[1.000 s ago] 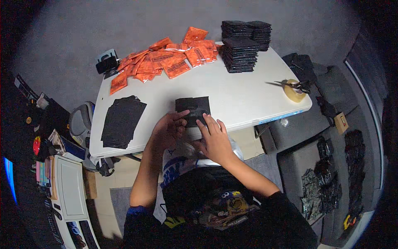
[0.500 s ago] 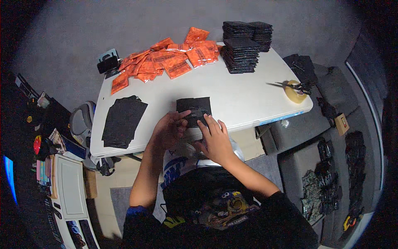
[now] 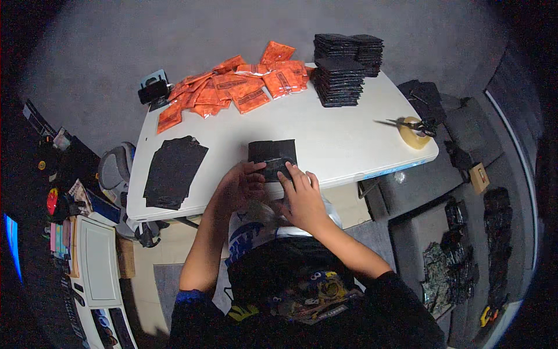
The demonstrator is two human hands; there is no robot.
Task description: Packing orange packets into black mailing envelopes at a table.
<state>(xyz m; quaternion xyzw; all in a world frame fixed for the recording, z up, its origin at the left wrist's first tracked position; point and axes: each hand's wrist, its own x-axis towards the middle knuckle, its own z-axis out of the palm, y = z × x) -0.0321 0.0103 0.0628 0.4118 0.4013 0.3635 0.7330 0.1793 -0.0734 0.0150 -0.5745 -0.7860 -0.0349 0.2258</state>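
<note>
A black square packet (image 3: 272,149), apparently folded plastic, lies at the near edge of the white table (image 3: 232,131). My left hand (image 3: 243,180) is at its left side, the index finger stretched onto the packet and the other fingers loosely bent. On the packet's right part rest the spread fingertips of my right hand (image 3: 303,200). A shiny strip shows on the packet between my fingertips. Left of my hands lies a loose stack of flat black plastic bags (image 3: 174,173).
Orange packets (image 3: 232,87) are heaped along the far edge, beside a phone on a stand (image 3: 153,91). Tall piles of black packets (image 3: 338,84) stand far right. Scissors (image 3: 427,126) rest on a tape roll (image 3: 411,138) at the right corner. A grey sofa (image 3: 401,186) adjoins the table.
My left fingertip has slid slightly toward the packet's near edge. My right fingers have barely shifted and stay on the packet. The whole view has dipped a little.
</note>
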